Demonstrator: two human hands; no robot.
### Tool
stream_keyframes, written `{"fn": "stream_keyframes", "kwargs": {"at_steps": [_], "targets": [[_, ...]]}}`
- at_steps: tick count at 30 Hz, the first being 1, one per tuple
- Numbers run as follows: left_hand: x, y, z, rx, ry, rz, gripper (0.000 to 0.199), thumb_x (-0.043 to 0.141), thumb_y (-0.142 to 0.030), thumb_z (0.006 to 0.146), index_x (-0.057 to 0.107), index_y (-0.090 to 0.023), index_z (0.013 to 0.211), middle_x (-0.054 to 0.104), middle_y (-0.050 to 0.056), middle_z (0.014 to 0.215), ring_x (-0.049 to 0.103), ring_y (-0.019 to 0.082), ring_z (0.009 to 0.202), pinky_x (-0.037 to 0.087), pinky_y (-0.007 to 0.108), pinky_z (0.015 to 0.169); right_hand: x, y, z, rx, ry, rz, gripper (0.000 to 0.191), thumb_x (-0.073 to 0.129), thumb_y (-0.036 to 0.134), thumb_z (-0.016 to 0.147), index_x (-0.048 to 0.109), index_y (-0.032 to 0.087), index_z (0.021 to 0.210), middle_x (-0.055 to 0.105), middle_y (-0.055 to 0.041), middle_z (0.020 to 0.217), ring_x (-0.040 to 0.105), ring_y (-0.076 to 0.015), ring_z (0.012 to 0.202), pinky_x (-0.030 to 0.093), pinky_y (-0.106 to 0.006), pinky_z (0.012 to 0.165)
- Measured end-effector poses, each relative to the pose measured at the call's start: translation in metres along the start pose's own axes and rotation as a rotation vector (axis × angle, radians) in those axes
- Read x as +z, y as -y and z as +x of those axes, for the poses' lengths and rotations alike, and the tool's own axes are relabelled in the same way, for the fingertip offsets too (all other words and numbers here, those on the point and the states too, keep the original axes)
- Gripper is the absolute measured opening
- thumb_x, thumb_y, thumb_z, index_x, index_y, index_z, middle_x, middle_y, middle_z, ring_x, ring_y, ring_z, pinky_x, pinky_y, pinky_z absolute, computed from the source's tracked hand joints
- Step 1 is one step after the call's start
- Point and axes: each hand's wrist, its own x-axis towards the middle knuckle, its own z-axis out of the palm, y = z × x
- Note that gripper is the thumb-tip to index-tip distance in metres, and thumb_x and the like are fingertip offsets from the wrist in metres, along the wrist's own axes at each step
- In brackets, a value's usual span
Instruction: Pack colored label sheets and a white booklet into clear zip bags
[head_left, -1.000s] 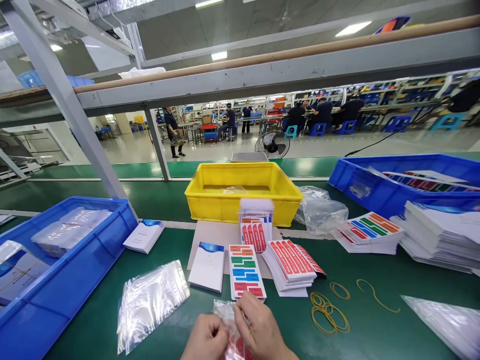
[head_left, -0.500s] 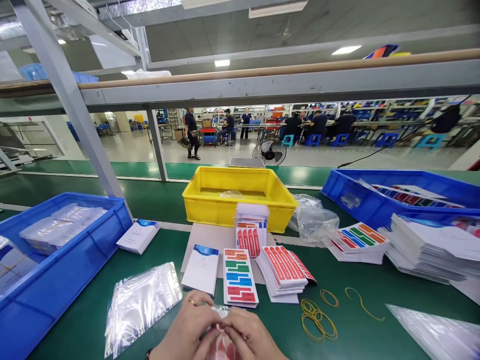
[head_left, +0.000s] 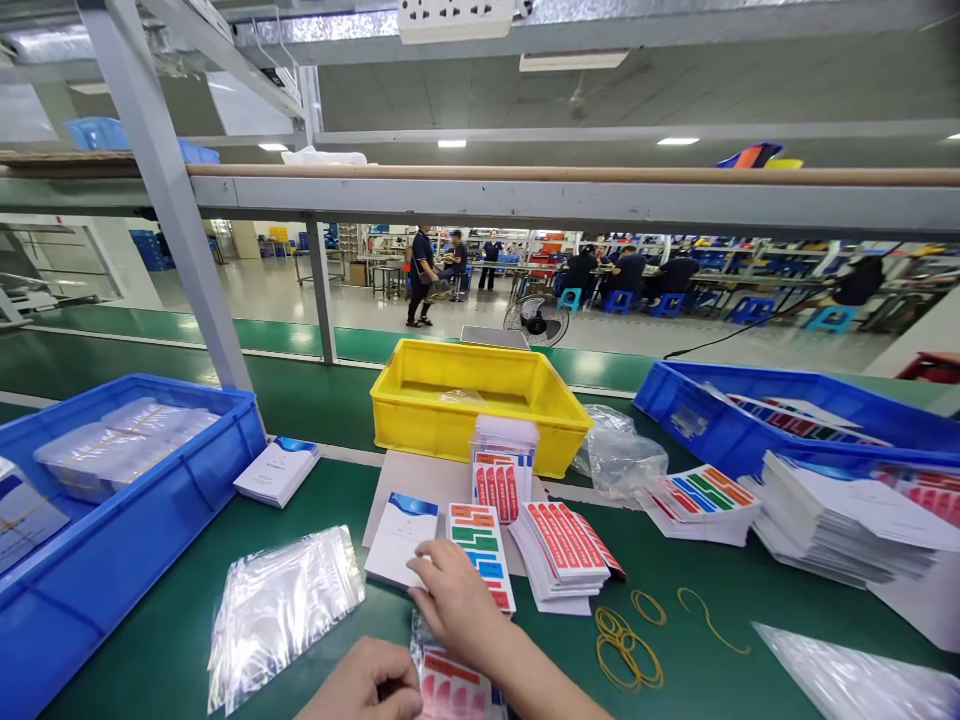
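My right hand [head_left: 459,605] reaches over the bench with its fingers apart. Its fingertips are at the right edge of a stack of white booklets [head_left: 399,548] with blue tops. Under its wrist lies a clear plastic bag [head_left: 454,690] with red-and-white label sheets inside. My left hand [head_left: 367,685] is curled at the bag's left edge, its fingertips partly hidden. Beside the booklets, partly behind my right hand, is a stack of coloured label sheets [head_left: 480,530]. Further right stands a stack of red label sheets [head_left: 566,545].
A yellow bin [head_left: 465,420] stands behind the stacks. Blue bins flank the bench at left [head_left: 150,540] and right [head_left: 750,430]. Flat clear bags [head_left: 289,610] lie at left, rubber bands [head_left: 626,650] at right. More paper stacks [head_left: 832,520] sit further right.
Both hands were together on the clear bag. My right hand has let go and moved forward to the booklets; my left has shifted slightly down and left. The bag now shows below.
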Motion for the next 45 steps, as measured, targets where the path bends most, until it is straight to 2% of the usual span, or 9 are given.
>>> {"fn": "stream_keyframes", "kwargs": {"at_steps": [4, 10, 15, 20, 23, 27, 32, 38, 45], "targets": [[0.016, 0.016, 0.009, -0.003, -0.038, -0.226, 0.023, 0.052, -0.028, 0.069, 0.042, -0.018, 0.052, 0.039, -0.005, 0.052, 0.035, 0.011, 0.054, 0.027, 0.023, 0.053, 0.024, 0.004, 0.021, 0.059, 0.107, -0.189, 0.056, 0.074, 0.032, 0.061, 0.056, 0.014, 0.111, 0.056, -0.0156, 0.11, 0.048, -0.0333, 0.101, 0.034, -0.051, 0.091], [0.02, 0.029, 0.014, -0.086, -0.15, -0.525, 0.049, 0.062, -0.062, 0.062, 0.046, -0.017, 0.05, 0.034, -0.008, 0.042, 0.026, 0.007, 0.043, 0.018, 0.021, 0.044, 0.025, -0.002, 0.027, 0.05, 0.154, -0.239, 0.008, 0.059, 0.019, 0.075, 0.064, 0.014, 0.078, 0.061, -0.0096, 0.084, 0.054, -0.0236, 0.081, 0.04, -0.037, 0.077], [0.017, 0.034, 0.018, -0.249, -0.222, -1.059, 0.07, 0.042, -0.079, 0.064, 0.062, -0.012, 0.072, 0.048, -0.003, 0.04, 0.036, 0.008, 0.033, 0.024, 0.019, 0.037, 0.001, 0.01, 0.01, -0.065, 0.05, -0.202, 0.023, 0.041, 0.013, 0.086, 0.063, 0.016, 0.082, 0.059, -0.0073, 0.082, 0.05, -0.0184, 0.075, 0.037, -0.032, 0.07], [0.009, 0.034, 0.014, -0.273, -0.145, -1.438, 0.038, 0.065, -0.046, 0.071, 0.066, -0.009, 0.077, 0.067, 0.008, 0.057, 0.062, 0.019, 0.051, 0.046, 0.026, 0.051, -0.02, 0.019, -0.02, -0.344, 0.076, 0.048, 0.014, 0.048, 0.025, 0.085, 0.061, 0.02, 0.087, 0.06, -0.0047, 0.083, 0.051, -0.0179, 0.075, 0.041, -0.032, 0.069], [0.005, 0.032, 0.006, -0.237, -0.067, -1.47, 0.023, 0.072, -0.021, 0.066, 0.067, -0.008, 0.085, 0.073, 0.011, 0.072, 0.068, 0.026, 0.07, 0.049, 0.033, 0.068, -0.028, -0.004, -0.025, -0.112, 0.018, 0.032, 0.024, 0.044, 0.016, 0.084, 0.058, 0.018, 0.104, 0.059, -0.0098, 0.098, 0.053, -0.0212, 0.089, 0.044, -0.035, 0.078], [0.006, 0.026, -0.001, -0.199, 0.104, -1.447, 0.033, 0.07, -0.024, 0.07, 0.066, -0.007, 0.099, 0.073, 0.016, 0.088, 0.067, 0.03, 0.085, 0.047, 0.035, 0.074, -0.034, -0.042, -0.021, 0.167, 0.109, -0.088, 0.042, 0.06, 0.018, 0.072, 0.055, 0.015, 0.113, 0.052, -0.0143, 0.113, 0.049, -0.0269, 0.105, 0.041, -0.038, 0.09], [0.015, 0.008, 0.007, -0.182, 0.232, -1.334, 0.042, 0.074, -0.031, 0.067, 0.067, -0.004, 0.099, 0.072, 0.019, 0.093, 0.067, 0.031, 0.087, 0.046, 0.031, 0.073, -0.03, -0.056, -0.017, 0.101, 0.246, -0.183, 0.05, 0.063, 0.032, 0.073, 0.052, 0.017, 0.119, 0.053, -0.0115, 0.103, 0.048, -0.0255, 0.097, 0.04, -0.036, 0.088], [0.022, -0.004, 0.022, -0.148, 0.309, -1.271, 0.038, 0.075, -0.033, 0.066, 0.07, -0.005, 0.092, 0.074, 0.016, 0.087, 0.068, 0.026, 0.082, 0.046, 0.027, 0.074, -0.031, -0.055, -0.016, 0.076, 0.33, -0.292, 0.031, 0.053, 0.034, 0.083, 0.059, 0.018, 0.109, 0.056, -0.0114, 0.097, 0.05, -0.0248, 0.091, 0.041, -0.036, 0.081], [0.026, 0.016, 0.031, -0.191, 0.284, -1.232, 0.042, 0.078, -0.038, 0.06, 0.07, -0.005, 0.084, 0.074, 0.016, 0.083, 0.068, 0.025, 0.076, 0.045, 0.028, 0.073, -0.045, -0.066, -0.015, 0.115, 0.138, -0.048, 0.018, 0.048, 0.018, 0.079, 0.066, 0.02, 0.077, 0.066, -0.005, 0.077, 0.061, -0.0184, 0.074, 0.046, -0.027, 0.068]]}}
